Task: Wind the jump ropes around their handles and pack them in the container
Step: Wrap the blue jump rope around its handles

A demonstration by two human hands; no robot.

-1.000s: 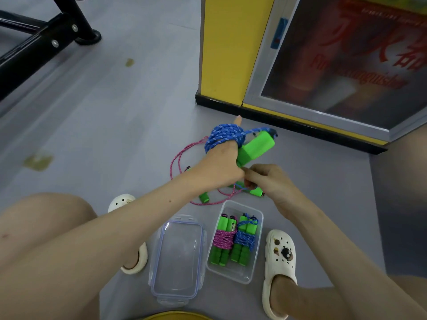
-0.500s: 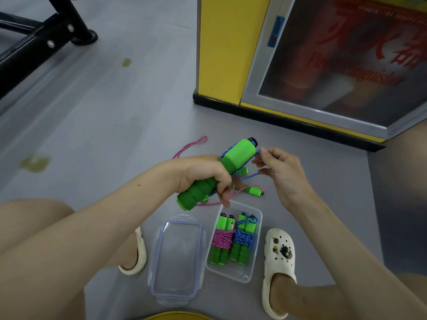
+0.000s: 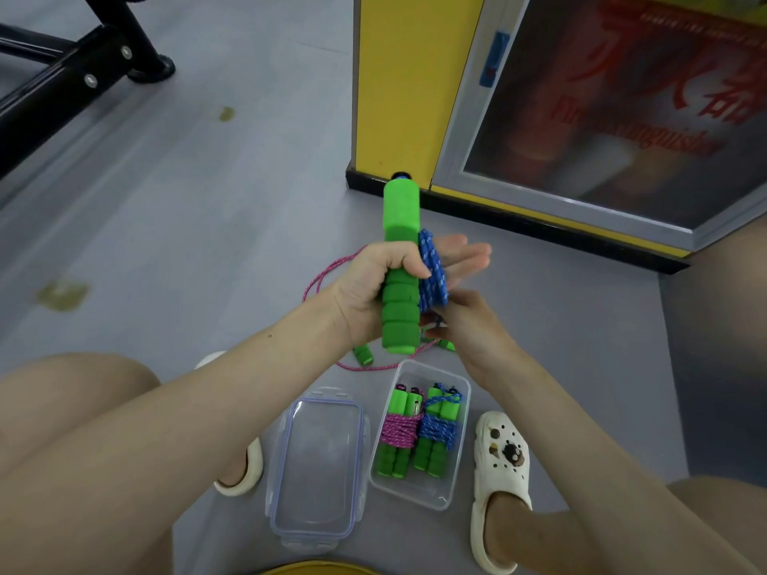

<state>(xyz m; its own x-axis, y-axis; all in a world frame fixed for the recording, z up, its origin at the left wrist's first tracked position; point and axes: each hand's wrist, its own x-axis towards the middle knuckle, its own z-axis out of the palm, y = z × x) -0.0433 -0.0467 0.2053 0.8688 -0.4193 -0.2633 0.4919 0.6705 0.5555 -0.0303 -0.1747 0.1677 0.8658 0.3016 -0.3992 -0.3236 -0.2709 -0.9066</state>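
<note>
Centre frame: left hand (image 3: pixel 373 292) clamps the green handle (image 3: pixel 400 267) upright, long axis vertical, outer fingers splayed. Blue rope coil (image 3: pixel 432 271) sits against the handle's right side; right hand (image 3: pixel 465 321), nearer, pinches its lower end. Container (image 3: pixel 452 491) lies below

Red lettering is showing on the glass cabinet door (image 3: pixel 622 110) at the upper right: large Chinese characters, too blurred to read. Beneath them, blurred English is reading roughly "Fire Extinguisher".
</note>
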